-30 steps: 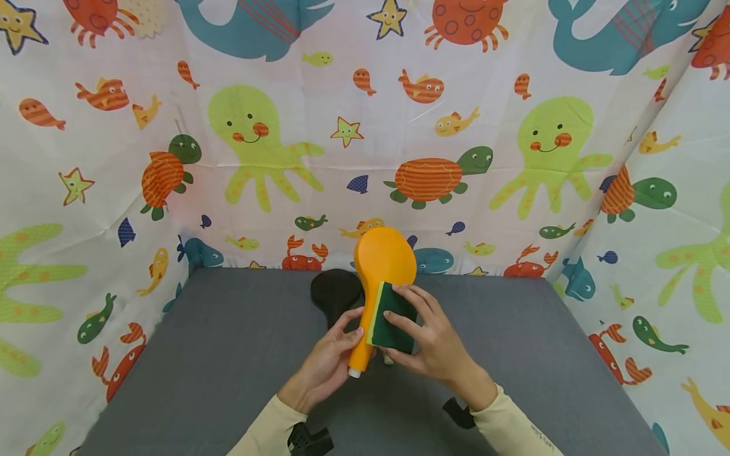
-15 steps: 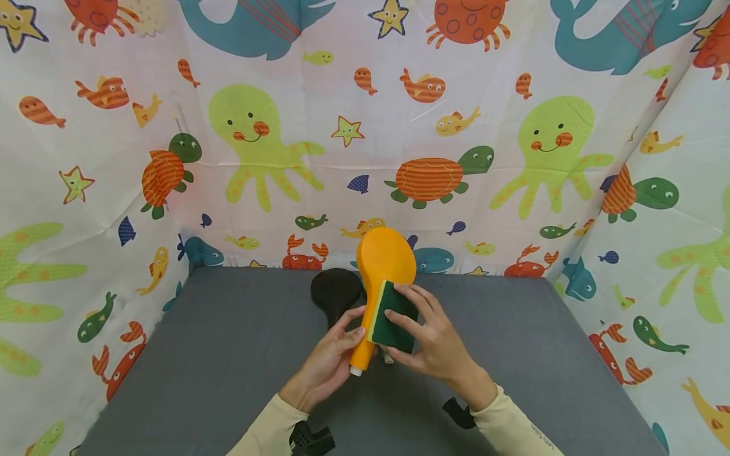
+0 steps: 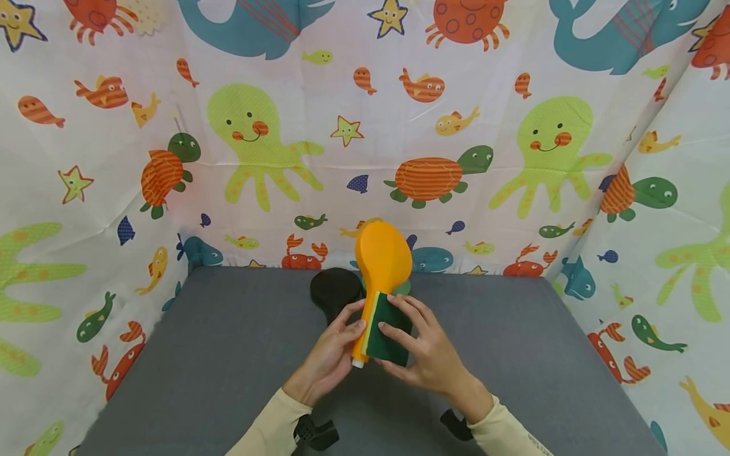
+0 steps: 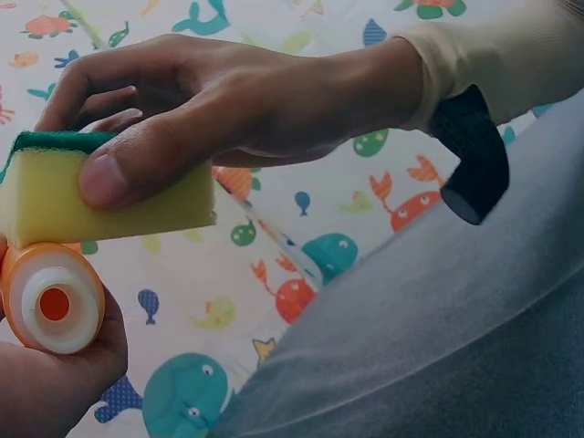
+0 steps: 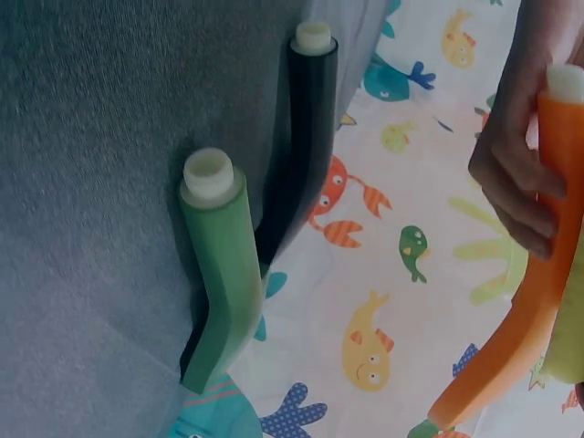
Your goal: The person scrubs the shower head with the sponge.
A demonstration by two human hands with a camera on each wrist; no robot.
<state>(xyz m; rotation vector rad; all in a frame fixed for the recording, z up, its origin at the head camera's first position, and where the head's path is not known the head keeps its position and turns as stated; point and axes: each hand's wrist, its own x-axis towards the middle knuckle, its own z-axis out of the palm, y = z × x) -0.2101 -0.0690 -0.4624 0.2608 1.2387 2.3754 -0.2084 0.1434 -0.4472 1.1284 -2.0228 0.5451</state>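
Note:
An orange shower head (image 3: 383,253) is held up over the table at the middle of the head view, its round head pointing away. Around its handle curl the fingers and thumb of my left hand (image 3: 325,358). My right hand (image 3: 436,354) grips a yellow sponge with a dark green scouring side (image 3: 390,332), its yellow face against the handle. From the left wrist, the sponge (image 4: 55,205) lies across the handle just behind the hollow white connector (image 4: 62,308). The right wrist view shows left-hand fingers (image 5: 520,182) wrapped on the orange handle (image 5: 525,338).
A black shower head (image 3: 333,291) lies on the grey table (image 3: 245,361) behind my left hand. Beside it is a green shower head (image 5: 224,274), mostly hidden in the head view behind the orange one. Printed sea-animal fabric (image 3: 342,183) hangs at the back and both sides.
The sponge has slid down the handle toward the white connector, my right hand moving with it. The orange shower head has risen slightly and shifted a little left.

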